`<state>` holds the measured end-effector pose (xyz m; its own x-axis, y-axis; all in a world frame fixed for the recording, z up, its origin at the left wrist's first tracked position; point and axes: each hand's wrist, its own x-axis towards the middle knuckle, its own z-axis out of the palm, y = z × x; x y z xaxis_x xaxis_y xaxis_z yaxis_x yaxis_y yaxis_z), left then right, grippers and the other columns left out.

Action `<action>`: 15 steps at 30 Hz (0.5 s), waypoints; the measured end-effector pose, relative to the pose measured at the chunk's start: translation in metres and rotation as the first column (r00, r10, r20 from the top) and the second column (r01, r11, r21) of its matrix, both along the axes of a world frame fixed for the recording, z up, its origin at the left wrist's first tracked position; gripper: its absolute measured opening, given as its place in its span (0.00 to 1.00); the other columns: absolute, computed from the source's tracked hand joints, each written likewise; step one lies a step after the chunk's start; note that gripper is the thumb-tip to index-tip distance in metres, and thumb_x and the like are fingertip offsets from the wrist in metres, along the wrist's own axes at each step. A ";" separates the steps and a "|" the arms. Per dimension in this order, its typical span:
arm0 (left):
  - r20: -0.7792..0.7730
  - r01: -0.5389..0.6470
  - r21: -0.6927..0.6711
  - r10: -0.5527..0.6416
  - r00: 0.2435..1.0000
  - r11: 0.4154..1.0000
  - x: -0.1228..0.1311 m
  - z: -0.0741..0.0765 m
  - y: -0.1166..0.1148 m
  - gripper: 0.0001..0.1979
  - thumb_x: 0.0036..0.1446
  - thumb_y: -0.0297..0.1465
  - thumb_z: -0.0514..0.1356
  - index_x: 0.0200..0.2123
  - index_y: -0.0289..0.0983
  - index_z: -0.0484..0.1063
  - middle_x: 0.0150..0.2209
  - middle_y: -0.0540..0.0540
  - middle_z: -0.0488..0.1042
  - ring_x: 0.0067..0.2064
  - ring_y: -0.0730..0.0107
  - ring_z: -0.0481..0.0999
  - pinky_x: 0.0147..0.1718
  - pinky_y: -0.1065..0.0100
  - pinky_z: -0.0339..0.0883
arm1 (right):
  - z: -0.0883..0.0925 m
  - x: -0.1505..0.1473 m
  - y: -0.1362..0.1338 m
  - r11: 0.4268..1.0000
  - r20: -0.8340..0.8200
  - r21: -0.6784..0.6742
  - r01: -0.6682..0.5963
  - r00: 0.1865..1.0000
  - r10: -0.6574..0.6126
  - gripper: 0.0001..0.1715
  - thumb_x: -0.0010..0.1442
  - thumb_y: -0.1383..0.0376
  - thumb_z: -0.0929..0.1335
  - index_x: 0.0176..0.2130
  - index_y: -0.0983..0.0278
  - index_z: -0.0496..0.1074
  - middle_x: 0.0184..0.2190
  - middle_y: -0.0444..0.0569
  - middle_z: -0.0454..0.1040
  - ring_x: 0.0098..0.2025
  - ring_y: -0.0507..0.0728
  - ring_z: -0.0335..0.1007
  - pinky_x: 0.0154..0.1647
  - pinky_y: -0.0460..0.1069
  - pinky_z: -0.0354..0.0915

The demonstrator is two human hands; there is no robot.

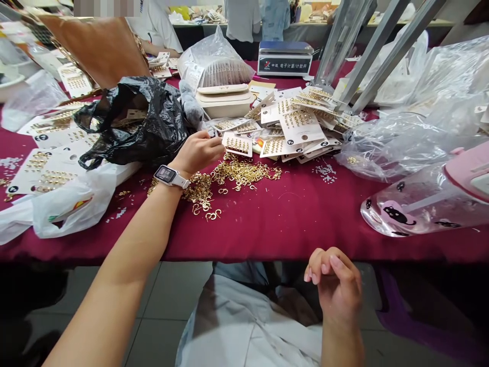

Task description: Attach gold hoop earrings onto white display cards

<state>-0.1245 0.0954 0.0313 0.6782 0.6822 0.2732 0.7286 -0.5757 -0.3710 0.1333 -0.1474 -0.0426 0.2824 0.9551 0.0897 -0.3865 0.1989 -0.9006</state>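
Left hand (200, 152) beside loose gold hooks (244, 172), right hand (340, 283) near the lap

The gold hooks lie in a heap just below and beside the left hand, spilling toward the near edge. Its fingers bend inward near a carded earring set (237, 144); whether they pinch anything cannot be told. The right hand is half curled, thumb near the index finger, well apart from the heap; its fingertips hide whether it holds something.

A dark red cloth (301, 219) covers the table. Behind the heap sit a pile of earring cards (301, 122) and a scale (284, 58); a black plastic bag (153, 117) lies left, a clear bottle (424, 204) right. Beyond, a person in a white top (155, 25) is at the table. The floor (171, 295) is tiled.
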 end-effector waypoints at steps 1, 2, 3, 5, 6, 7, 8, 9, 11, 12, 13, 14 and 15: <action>0.010 -0.005 0.001 0.005 1.000 1.000 0.000 -0.002 0.001 0.23 0.65 0.33 0.39 0.29 0.38 0.72 0.32 0.47 0.74 0.28 0.74 0.61 0.39 0.65 0.60 | 0.000 0.000 0.000 1.000 0.002 0.001 0.001 1.000 -0.001 0.16 0.57 0.62 0.65 0.19 0.62 0.65 0.12 0.41 0.62 0.16 0.50 0.60 0.16 0.44 0.59; 0.026 -0.014 0.008 0.013 1.000 1.000 0.000 -0.004 0.002 0.23 0.65 0.32 0.40 0.29 0.38 0.73 0.33 0.47 0.75 0.28 0.74 0.62 0.39 0.65 0.60 | -0.001 -0.001 0.000 1.000 0.002 0.005 0.002 1.000 -0.002 0.16 0.56 0.62 0.65 0.19 0.62 0.65 0.12 0.41 0.62 0.16 0.50 0.60 0.16 0.44 0.59; 0.047 -0.021 0.015 0.020 0.999 1.000 0.001 -0.007 0.003 0.22 0.64 0.32 0.41 0.29 0.38 0.73 0.33 0.47 0.75 0.28 0.74 0.63 0.38 0.64 0.60 | -0.002 -0.001 0.001 1.000 0.002 0.008 0.007 1.000 -0.007 0.16 0.57 0.62 0.65 0.19 0.62 0.65 0.12 0.41 0.62 0.16 0.50 0.60 0.15 0.44 0.59; 0.077 -0.017 0.008 0.017 0.997 1.000 0.003 -0.011 0.005 0.21 0.63 0.31 0.43 0.29 0.39 0.75 0.33 0.47 0.76 0.28 0.74 0.66 0.37 0.64 0.60 | -0.003 -0.002 0.001 1.000 0.004 0.012 0.013 1.000 -0.013 0.16 0.57 0.61 0.65 0.19 0.62 0.65 0.12 0.41 0.62 0.16 0.49 0.60 0.15 0.43 0.59; 0.080 0.003 -0.027 -0.001 0.997 1.000 0.005 -0.011 0.007 0.20 0.62 0.32 0.44 0.29 0.39 0.75 0.33 0.48 0.76 0.28 0.74 0.67 0.36 0.64 0.60 | -0.003 -0.002 0.001 1.000 0.009 0.012 0.013 1.000 -0.013 0.16 0.57 0.61 0.65 0.19 0.63 0.65 0.12 0.41 0.62 0.16 0.49 0.60 0.16 0.43 0.59; 0.083 0.026 -0.080 -0.019 0.996 0.996 0.006 -0.011 0.008 0.19 0.61 0.33 0.46 0.29 0.40 0.76 0.32 0.49 0.77 0.28 0.75 0.68 0.34 0.65 0.60 | -0.003 -0.003 0.001 1.000 0.015 0.010 0.013 1.000 -0.013 0.17 0.57 0.61 0.65 0.19 0.63 0.65 0.12 0.41 0.62 0.16 0.49 0.60 0.16 0.43 0.59; 0.098 0.046 -0.138 -0.032 0.995 0.989 0.008 -0.009 0.011 0.17 0.60 0.35 0.49 0.29 0.41 0.76 0.31 0.49 0.77 0.28 0.75 0.69 0.32 0.67 0.59 | -0.003 -0.003 0.001 1.000 0.022 0.006 0.014 1.000 -0.014 0.17 0.57 0.61 0.65 0.19 0.63 0.65 0.12 0.41 0.62 0.16 0.49 0.60 0.16 0.43 0.59; 0.132 0.061 -0.188 -0.037 0.991 0.980 0.010 -0.006 0.014 0.16 0.59 0.38 0.51 0.29 0.41 0.77 0.30 0.49 0.76 0.28 0.75 0.69 0.31 0.68 0.58 | -0.003 -0.003 0.001 1.000 0.030 0.001 0.016 0.999 -0.016 0.17 0.57 0.61 0.65 0.19 0.63 0.65 0.12 0.41 0.62 0.16 0.49 0.60 0.15 0.43 0.59; 0.236 0.062 -0.225 -0.008 0.972 0.972 0.015 0.002 0.023 0.14 0.58 0.40 0.53 0.32 0.40 0.77 0.30 0.49 0.76 0.30 0.74 0.70 0.29 0.69 0.58 | -0.002 -0.004 0.002 1.000 0.041 -0.004 0.027 0.999 -0.027 0.17 0.56 0.61 0.65 0.19 0.63 0.64 0.12 0.41 0.62 0.15 0.49 0.59 0.15 0.42 0.58; 0.288 0.050 -0.209 0.013 0.957 0.977 0.018 0.006 0.029 0.14 0.58 0.39 0.53 0.33 0.40 0.77 0.32 0.48 0.76 0.31 0.74 0.71 0.30 0.70 0.59 | -0.001 -0.004 0.002 0.999 0.046 -0.003 0.033 0.998 -0.033 0.17 0.56 0.61 0.65 0.19 0.63 0.64 0.12 0.41 0.62 0.15 0.49 0.59 0.14 0.42 0.58; 0.314 0.025 -0.188 0.036 0.949 0.982 0.020 0.010 0.036 0.13 0.58 0.37 0.54 0.35 0.39 0.77 0.34 0.48 0.76 0.33 0.73 0.71 0.32 0.69 0.60 | -0.001 -0.005 0.002 0.999 0.048 0.000 0.040 0.998 -0.039 0.17 0.56 0.61 0.65 0.19 0.63 0.64 0.11 0.41 0.62 0.15 0.49 0.59 0.14 0.42 0.58; 0.303 -0.017 -0.164 0.067 0.951 0.986 0.022 0.012 0.044 0.12 0.57 0.36 0.55 0.37 0.39 0.76 0.36 0.47 0.75 0.35 0.71 0.70 0.34 0.68 0.60 | 0.000 -0.005 0.003 0.999 0.048 0.001 0.045 0.998 -0.045 0.17 0.56 0.61 0.65 0.18 0.63 0.64 0.11 0.41 0.61 0.15 0.49 0.59 0.14 0.42 0.57; 0.261 -0.069 -0.148 0.107 0.959 0.987 0.024 0.014 0.051 0.11 0.55 0.35 0.57 0.38 0.39 0.76 0.39 0.46 0.74 0.38 0.70 0.69 0.36 0.67 0.60 | 0.000 -0.005 0.003 0.999 0.046 -0.002 0.050 0.998 -0.050 0.17 0.56 0.61 0.65 0.18 0.63 0.64 0.11 0.41 0.61 0.14 0.49 0.58 0.13 0.42 0.57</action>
